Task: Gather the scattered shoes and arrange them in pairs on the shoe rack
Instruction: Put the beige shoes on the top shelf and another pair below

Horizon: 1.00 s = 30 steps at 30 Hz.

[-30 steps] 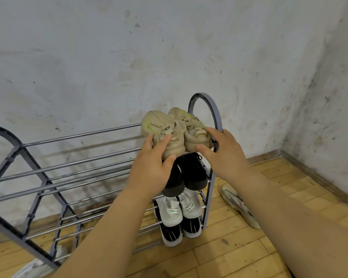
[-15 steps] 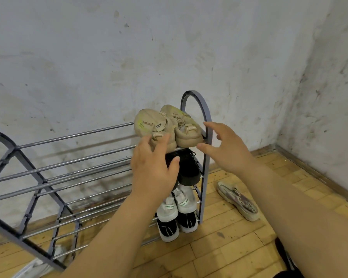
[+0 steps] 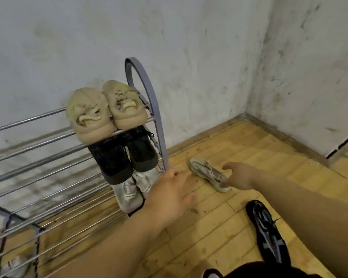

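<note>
Right hand (image 3: 238,175) reached low to the floor (image 3: 239,145), thumb and fingers curved in a C about the heel of a grey sneaker (image 3: 206,172); whether they had closed on it could not be told. That sneaker lay sole down on the wooden boards just right of the shoe rack (image 3: 28,119), its long axis running diagonally, toe toward the wall (image 3: 189,47) and the rack's end frame, heel toward the hand. The left hand (image 3: 169,197) hung open and blurred between rack and sneaker, fingers loosely spread, holding nothing. Three pairs stood at the rack's right end, one per tier, heels outward and toes to the wall: a tan pair (image 3: 88,117) on top, a black pair (image 3: 113,157) below it, a pale pair (image 3: 127,193) lower still, partly hidden by the left hand. One black shoe with grey markings (image 3: 269,235) lay on the floor nearer the person, well apart from the sneaker. Another pale shoe (image 3: 14,265), blurred, lay at the rack's near left foot.
</note>
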Each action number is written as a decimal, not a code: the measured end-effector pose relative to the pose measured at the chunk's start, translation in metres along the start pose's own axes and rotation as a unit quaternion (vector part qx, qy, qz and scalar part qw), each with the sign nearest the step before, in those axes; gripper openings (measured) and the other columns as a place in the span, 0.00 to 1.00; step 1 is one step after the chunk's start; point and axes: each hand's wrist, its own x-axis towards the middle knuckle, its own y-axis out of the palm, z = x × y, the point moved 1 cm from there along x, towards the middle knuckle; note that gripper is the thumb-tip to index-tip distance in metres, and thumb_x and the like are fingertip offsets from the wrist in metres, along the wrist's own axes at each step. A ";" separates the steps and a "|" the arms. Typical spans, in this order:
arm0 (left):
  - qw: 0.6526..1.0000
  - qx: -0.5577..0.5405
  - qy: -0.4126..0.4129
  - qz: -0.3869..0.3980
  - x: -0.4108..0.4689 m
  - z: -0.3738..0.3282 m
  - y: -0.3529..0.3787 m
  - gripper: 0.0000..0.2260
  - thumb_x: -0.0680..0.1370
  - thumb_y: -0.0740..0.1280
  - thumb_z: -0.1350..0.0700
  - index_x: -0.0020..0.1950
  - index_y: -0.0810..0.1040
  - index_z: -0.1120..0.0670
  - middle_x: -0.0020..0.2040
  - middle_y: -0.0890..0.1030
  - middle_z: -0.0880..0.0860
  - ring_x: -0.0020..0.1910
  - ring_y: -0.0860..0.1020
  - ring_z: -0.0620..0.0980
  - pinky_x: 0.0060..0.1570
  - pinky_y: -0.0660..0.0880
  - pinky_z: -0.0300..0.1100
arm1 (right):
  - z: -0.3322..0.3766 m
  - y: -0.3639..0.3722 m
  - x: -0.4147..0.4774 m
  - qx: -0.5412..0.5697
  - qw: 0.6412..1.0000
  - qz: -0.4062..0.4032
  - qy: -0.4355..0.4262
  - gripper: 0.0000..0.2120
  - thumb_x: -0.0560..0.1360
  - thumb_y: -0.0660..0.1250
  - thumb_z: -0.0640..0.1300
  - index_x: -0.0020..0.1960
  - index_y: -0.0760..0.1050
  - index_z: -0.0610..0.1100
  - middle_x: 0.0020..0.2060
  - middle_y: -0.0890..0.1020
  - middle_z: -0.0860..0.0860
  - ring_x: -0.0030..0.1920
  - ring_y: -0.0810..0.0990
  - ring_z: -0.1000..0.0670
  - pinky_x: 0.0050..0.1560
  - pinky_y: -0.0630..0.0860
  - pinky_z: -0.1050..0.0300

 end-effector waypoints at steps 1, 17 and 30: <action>1.000 -0.010 -0.008 0.022 0.011 0.001 0.016 0.27 0.81 0.65 0.40 0.79 0.62 0.42 0.74 0.65 0.49 0.67 0.71 0.53 0.66 0.72 0.49 | -0.013 0.011 0.013 0.009 1.000 -0.003 0.014 0.40 0.75 0.74 0.58 0.80 0.62 0.47 0.76 0.70 0.45 0.72 0.71 0.42 0.69 0.71 0.50; 0.971 -0.028 -0.120 0.204 0.082 0.088 0.187 0.35 0.81 0.63 0.37 0.83 0.51 0.43 0.82 0.54 0.48 0.79 0.58 0.51 0.72 0.67 0.49 | -0.082 0.129 0.223 0.007 0.993 -0.082 0.088 0.40 0.77 0.68 0.59 0.81 0.51 0.57 0.71 0.71 0.43 0.69 0.68 0.38 0.61 0.76 0.43; 0.962 0.065 -0.043 0.262 0.059 0.033 0.169 0.37 0.79 0.58 0.31 0.83 0.50 0.43 0.83 0.51 0.51 0.81 0.51 0.56 0.75 0.60 0.55 | -0.137 0.099 0.041 0.106 0.984 -0.124 0.071 0.35 0.72 0.66 0.59 0.78 0.66 0.55 0.65 0.79 0.50 0.61 0.79 0.46 0.57 0.79 0.50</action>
